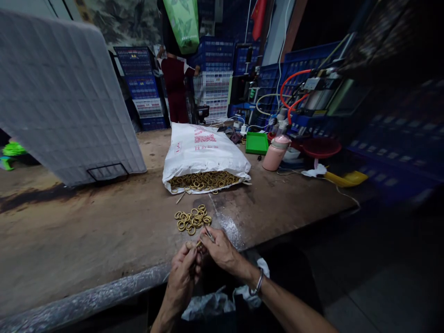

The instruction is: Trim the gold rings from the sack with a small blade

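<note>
My left hand [185, 273] is closed at the near edge of the worn wooden bench [104, 222], pinching a small brass ring. My right hand [222, 249], a metal bracelet on its wrist, is closed on a thin metal tool whose tip meets that ring. Just beyond my fingers lies a small pile of brass rings [192, 219]. Farther back a white sack [203, 155] with red print lies on its side, its open mouth full of more rings.
A grey quilted panel [62, 92] leans at the left. A green tray [256, 142], a pink bottle [275, 152], a red bowl [321, 147] and a yellow scoop [345, 179] sit at the right. Blue and white crates are stacked behind, where a person [175, 85] stands.
</note>
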`<state>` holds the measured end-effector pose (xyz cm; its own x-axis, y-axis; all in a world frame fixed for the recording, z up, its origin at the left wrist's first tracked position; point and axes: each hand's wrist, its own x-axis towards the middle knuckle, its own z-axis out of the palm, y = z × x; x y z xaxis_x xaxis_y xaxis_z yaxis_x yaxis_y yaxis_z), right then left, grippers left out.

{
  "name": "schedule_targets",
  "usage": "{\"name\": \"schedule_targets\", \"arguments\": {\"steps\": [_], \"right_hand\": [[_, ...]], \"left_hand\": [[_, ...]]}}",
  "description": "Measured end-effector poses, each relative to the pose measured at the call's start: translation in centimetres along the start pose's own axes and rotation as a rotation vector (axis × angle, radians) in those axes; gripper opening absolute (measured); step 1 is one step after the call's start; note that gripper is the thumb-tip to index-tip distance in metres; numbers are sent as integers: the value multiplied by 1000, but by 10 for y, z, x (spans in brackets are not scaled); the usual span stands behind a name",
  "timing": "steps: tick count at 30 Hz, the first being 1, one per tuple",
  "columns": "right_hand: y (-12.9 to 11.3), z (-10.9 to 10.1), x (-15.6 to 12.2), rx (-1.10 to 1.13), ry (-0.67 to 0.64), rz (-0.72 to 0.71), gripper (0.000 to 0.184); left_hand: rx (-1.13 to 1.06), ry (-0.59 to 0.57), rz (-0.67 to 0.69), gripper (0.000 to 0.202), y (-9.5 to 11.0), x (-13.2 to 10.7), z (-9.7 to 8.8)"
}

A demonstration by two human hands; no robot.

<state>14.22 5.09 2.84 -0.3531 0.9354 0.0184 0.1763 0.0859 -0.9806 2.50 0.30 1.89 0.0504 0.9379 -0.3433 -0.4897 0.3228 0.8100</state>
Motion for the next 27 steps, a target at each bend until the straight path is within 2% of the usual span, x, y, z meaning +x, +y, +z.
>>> {"name": "schedule_targets", "arguments": {"steps": [7,14,21,24,27], "right_hand": [[4,0,-3,8,-37,21,27],[3,0,-5,-183,-68,-44,33],[5,3,-3,-157,-84,-11,31],[8,1,-1,-186,-42,2,31],[10,-1,-3,-338,9,-29,19]], "left_hand": [[3,2,-23,27,-1,-3,-3],[148,112,-4,30,-7,1,-7],[143,77,-11,28,-5,-2,-7],[140,86,-16,27,-4,-3,-5],[130,90,-2,27,-5,-2,-6]]}}
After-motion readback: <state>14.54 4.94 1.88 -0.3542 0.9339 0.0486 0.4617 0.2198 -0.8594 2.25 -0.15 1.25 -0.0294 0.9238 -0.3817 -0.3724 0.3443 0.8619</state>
